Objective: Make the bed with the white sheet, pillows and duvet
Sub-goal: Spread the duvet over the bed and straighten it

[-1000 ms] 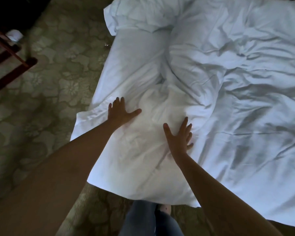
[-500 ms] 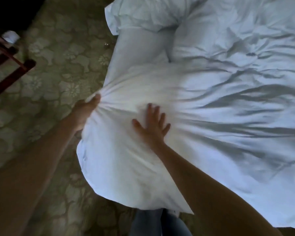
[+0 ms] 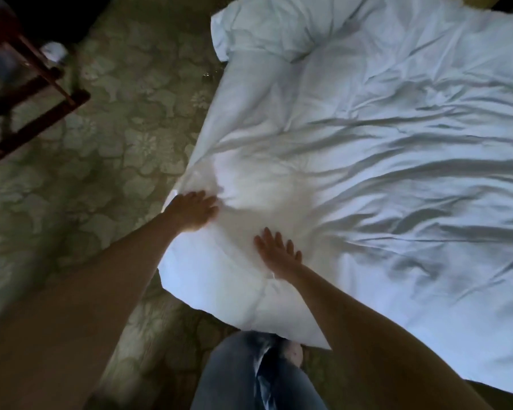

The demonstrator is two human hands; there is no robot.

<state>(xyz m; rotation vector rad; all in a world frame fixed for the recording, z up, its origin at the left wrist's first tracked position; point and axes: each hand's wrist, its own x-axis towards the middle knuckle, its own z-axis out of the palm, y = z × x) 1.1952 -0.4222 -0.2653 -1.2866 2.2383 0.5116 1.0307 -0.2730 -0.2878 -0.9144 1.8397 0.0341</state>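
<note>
Duvet (image 3: 397, 179) corner: right hand (image 3: 279, 253) presses flat, fingers spread; left hand (image 3: 194, 210) lies on duvet edge, fingers straight, gripping nothing.

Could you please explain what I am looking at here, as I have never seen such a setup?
There is no machine: a person wears a camera on the head, looking down at their own bare arms. The left hand lies on the edge of the white duvet; blur hides whether it pinches the cloth. The right hand presses flat, fingers spread, holding nothing. A pillow lies at the far end. Below are legs in jeans on patterned carpet.
</note>
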